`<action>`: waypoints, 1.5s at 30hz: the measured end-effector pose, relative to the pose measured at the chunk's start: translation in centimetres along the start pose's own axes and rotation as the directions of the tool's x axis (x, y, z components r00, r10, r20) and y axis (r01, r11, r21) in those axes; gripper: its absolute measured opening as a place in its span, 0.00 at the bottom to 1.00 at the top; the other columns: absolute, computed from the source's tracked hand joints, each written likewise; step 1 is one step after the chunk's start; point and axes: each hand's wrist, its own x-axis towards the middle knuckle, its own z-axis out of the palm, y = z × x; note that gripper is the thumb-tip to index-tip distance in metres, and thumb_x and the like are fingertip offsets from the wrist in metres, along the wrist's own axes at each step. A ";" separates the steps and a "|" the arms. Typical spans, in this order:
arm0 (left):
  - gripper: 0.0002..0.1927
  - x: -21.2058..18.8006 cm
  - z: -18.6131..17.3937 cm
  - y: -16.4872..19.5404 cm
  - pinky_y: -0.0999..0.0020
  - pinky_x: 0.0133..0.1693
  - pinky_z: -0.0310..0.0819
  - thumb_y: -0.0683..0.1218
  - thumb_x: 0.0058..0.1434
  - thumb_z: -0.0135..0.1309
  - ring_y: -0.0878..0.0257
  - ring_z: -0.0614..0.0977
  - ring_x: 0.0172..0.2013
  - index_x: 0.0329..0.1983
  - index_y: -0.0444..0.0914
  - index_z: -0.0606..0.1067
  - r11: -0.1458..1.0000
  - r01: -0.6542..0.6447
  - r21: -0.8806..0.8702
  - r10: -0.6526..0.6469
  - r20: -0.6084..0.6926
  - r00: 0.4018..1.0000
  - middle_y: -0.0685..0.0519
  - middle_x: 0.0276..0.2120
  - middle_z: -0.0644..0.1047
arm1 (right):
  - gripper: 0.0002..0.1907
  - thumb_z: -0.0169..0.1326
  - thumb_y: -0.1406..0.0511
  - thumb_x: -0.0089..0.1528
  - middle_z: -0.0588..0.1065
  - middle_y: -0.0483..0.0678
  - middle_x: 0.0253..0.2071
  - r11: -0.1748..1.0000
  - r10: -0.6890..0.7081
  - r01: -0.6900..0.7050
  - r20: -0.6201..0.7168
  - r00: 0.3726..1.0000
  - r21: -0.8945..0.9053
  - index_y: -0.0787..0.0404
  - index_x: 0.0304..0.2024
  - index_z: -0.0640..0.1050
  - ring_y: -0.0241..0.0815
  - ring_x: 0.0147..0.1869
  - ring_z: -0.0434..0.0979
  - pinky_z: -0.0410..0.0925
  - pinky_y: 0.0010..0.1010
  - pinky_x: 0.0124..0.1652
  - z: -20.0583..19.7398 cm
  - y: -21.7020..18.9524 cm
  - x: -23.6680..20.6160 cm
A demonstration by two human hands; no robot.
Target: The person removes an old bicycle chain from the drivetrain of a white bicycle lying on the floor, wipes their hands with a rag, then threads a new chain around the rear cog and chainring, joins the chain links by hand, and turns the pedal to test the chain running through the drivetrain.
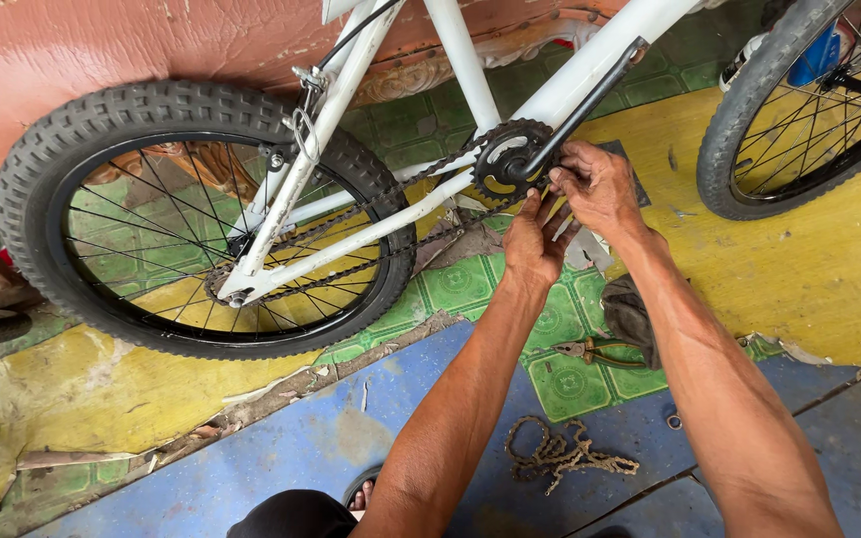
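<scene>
From the head camera, a white bike (540, 100) lies upside down on a floor (819, 269) painted yellow, green and blue. Its 2 wheels point up and away. The back wheel (201, 214) is on the left, and part of the front wheel (799, 110) shows far right.

Both hands reach out to the black chain ring (508, 159) in the middle of the bike. The right hand (600, 184) is just right of the ring. Its fingers (562, 177) are bent and pinch at the ring's edge, where the chain (351, 214) meets the teeth. The left hand (535, 244) is just below the ring, a bit nearer to the person. Its fingers point up and touch the low side of the ring; I cannot tell if they grip anything.

The chain runs long ways from the ring out to the left, to the middle of the back wheel. The black crank arm (590, 100) points up and to the right.

On the near floor lie pliers (595, 351) beside a dark rag (630, 309), and a loose old chain (565, 453) in a heap.
</scene>
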 end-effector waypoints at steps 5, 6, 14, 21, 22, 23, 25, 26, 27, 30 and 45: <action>0.19 -0.7 -0.8 0.6 0.49 0.41 0.74 0.52 0.68 0.49 0.48 0.80 0.41 0.56 0.37 0.76 0.835 -0.012 0.550 0.044 -0.044 0.998 0.44 0.51 0.78 | 0.15 0.55 0.78 0.64 0.81 0.50 0.42 0.997 -0.058 0.057 0.032 0.998 0.052 0.70 0.54 0.75 0.34 0.41 0.80 0.75 0.25 0.41 -0.5 0.5 0.2; 0.18 -1.4 -1.1 1.3 0.49 0.36 0.74 0.49 0.67 0.51 0.46 0.81 0.36 0.55 0.37 0.78 0.729 0.000 0.684 0.063 -0.068 0.996 0.41 0.49 0.78 | 0.16 0.55 0.78 0.65 0.81 0.51 0.42 0.994 -0.102 0.101 0.040 0.994 0.040 0.70 0.55 0.76 0.34 0.40 0.80 0.74 0.25 0.41 -0.7 0.7 0.1; 0.13 -12.4 2.1 11.9 0.51 0.43 0.82 0.45 0.55 0.56 0.48 0.86 0.44 0.41 0.36 0.82 -0.821 -0.528 0.217 -0.547 -0.031 0.837 0.44 0.41 0.84 | 0.14 0.55 0.78 0.66 0.80 0.52 0.42 0.998 -0.061 0.058 0.097 0.993 0.034 0.72 0.55 0.76 0.37 0.40 0.79 0.73 0.26 0.40 -1.0 2.0 0.5; 0.21 -25.0 -6.7 32.5 0.69 0.46 0.81 0.33 0.53 0.52 0.63 0.88 0.41 0.48 0.40 0.82 -0.511 -0.153 0.846 0.362 0.373 0.854 0.49 0.42 0.86 | 0.13 0.54 0.78 0.68 0.79 0.52 0.45 0.996 -0.043 0.038 0.067 0.997 0.080 0.71 0.56 0.76 0.36 0.40 0.79 0.73 0.26 0.41 -0.3 3.3 0.8; 0.13 -25.8 -8.6 34.5 0.68 0.42 0.81 0.39 0.59 0.57 0.62 0.88 0.38 0.47 0.39 0.82 -0.409 -0.062 0.911 0.590 0.316 0.743 0.48 0.38 0.86 | 0.13 0.54 0.78 0.69 0.79 0.52 0.45 0.996 -0.046 0.040 0.073 0.996 0.082 0.71 0.56 0.76 0.36 0.40 0.78 0.73 0.26 0.41 -0.2 3.4 0.8; 0.11 -26.1 -10.5 35.8 0.66 0.43 0.79 0.40 0.62 0.58 0.60 0.87 0.38 0.48 0.37 0.82 -0.400 -0.036 0.916 0.662 0.316 0.679 0.46 0.39 0.85 | 0.12 0.54 0.78 0.70 0.79 0.52 0.45 0.996 -0.042 0.035 0.080 0.996 0.078 0.71 0.56 0.76 0.36 0.41 0.78 0.73 0.26 0.42 -0.2 3.5 0.7; 0.11 -26.1 -14.0 37.3 0.65 0.43 0.79 0.41 0.66 0.57 0.59 0.86 0.37 0.50 0.35 0.80 -0.316 -0.042 0.948 0.743 0.275 0.610 0.45 0.40 0.85 | 0.10 0.54 0.78 0.70 0.79 0.51 0.46 0.996 -0.047 0.039 0.095 0.994 0.078 0.71 0.55 0.76 0.36 0.42 0.78 0.72 0.25 0.43 0.1 3.6 0.8; 0.11 -25.6 -15.5 37.7 0.66 0.42 0.79 0.41 0.66 0.55 0.61 0.87 0.37 0.51 0.35 0.79 -0.243 -0.074 0.967 0.751 0.236 0.617 0.45 0.41 0.85 | 0.11 0.54 0.78 0.70 0.79 0.51 0.46 0.994 -0.049 0.040 0.094 0.994 0.103 0.71 0.55 0.76 0.36 0.42 0.78 0.72 0.25 0.43 0.4 3.6 0.8; 0.12 -25.2 -17.0 38.0 0.67 0.41 0.80 0.42 0.67 0.54 0.62 0.87 0.36 0.52 0.35 0.78 -0.170 -0.105 0.980 0.754 0.198 0.626 0.46 0.41 0.84 | 0.11 0.53 0.78 0.70 0.79 0.51 0.46 0.991 -0.050 0.038 0.092 0.994 0.127 0.71 0.55 0.75 0.35 0.43 0.78 0.73 0.25 0.44 0.6 3.6 0.7; 0.13 -24.1 -20.8 38.2 0.67 0.39 0.78 0.41 0.68 0.53 0.63 0.86 0.36 0.54 0.34 0.78 -0.102 -0.210 0.972 0.733 0.216 0.645 0.46 0.38 0.84 | 0.09 0.53 0.79 0.71 0.79 0.51 0.46 0.990 -0.039 0.026 0.096 0.995 0.137 0.72 0.54 0.75 0.36 0.43 0.78 0.73 0.26 0.45 0.9 3.3 0.6; 0.03 -21.6 -25.4 37.0 0.70 0.36 0.77 0.40 0.73 0.52 0.68 0.73 0.32 0.43 0.34 0.72 -0.008 -0.550 0.835 0.732 0.380 0.565 0.55 0.32 0.72 | 0.06 0.54 0.79 0.73 0.78 0.52 0.45 0.993 -0.037 0.028 0.080 0.996 0.114 0.74 0.53 0.75 0.37 0.41 0.79 0.75 0.29 0.47 1.8 2.9 -0.7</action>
